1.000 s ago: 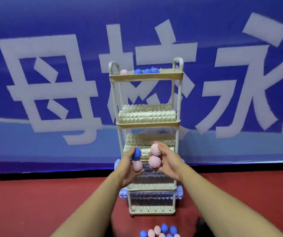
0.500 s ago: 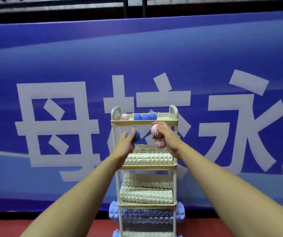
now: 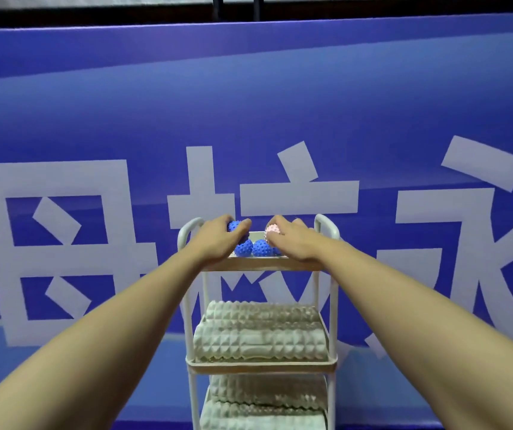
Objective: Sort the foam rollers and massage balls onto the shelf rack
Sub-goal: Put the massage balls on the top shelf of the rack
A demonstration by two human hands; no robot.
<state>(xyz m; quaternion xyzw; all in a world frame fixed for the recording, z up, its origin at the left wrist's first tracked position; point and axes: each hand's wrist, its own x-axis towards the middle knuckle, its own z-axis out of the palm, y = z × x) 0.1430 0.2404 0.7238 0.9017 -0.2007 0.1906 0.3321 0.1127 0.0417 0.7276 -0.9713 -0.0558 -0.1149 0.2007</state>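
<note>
A: Balls — where are they?
B: On the rack's (image 3: 326, 293) top shelf (image 3: 261, 264). The left hand (image 3: 216, 240) grips a blue ball (image 3: 236, 228) over the shelf's left side, fingers (image 3: 244, 225) curled round it. Two more blue balls (image 3: 261, 248) lie on the shelf just below, between the hands.
A: And the right hand (image 3: 295, 240)?
B: Its fingers curl over a pink ball (image 3: 272, 230) at the shelf's right side — whether that ball rests on the shelf I cannot tell.
A: The rollers?
B: Two pale rollers (image 3: 259, 342) lie side by side on the second shelf, and two more on the shelf beneath. A blue banner (image 3: 93, 103) with large white characters hangs behind.
</note>
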